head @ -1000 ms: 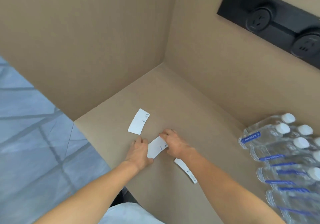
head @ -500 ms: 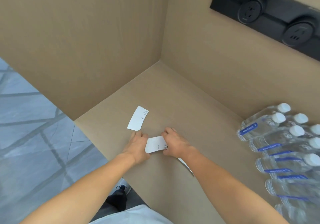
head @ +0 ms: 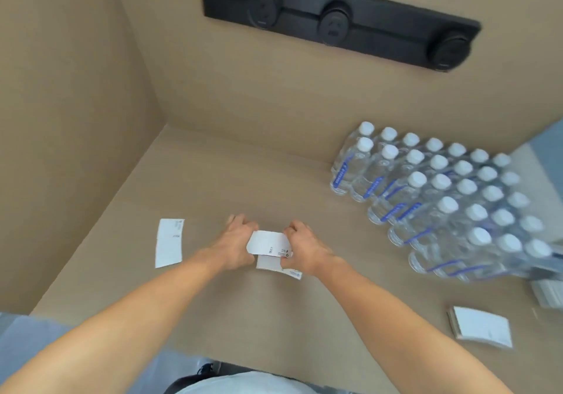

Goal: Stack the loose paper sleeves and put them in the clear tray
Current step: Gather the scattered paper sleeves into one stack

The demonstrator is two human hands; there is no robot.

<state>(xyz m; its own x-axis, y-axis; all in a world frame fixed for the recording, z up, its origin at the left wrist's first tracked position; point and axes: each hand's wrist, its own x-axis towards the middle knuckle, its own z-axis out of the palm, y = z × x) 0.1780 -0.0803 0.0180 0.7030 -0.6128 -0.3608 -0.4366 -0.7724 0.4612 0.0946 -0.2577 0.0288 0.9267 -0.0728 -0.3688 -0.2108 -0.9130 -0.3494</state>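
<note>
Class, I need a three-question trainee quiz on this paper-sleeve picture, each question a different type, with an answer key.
1. True or false: both hands grip the same paper sleeve.
2. Which lies at the person's left? A) the water bottles B) a single flat sleeve C) the sleeve stack
3. Fill in: another sleeve lies partly ______ the held one.

Key:
1. True; left hand and right hand hold opposite ends.
2. B.
3. Under; the lower sleeve rests on the counter.
</note>
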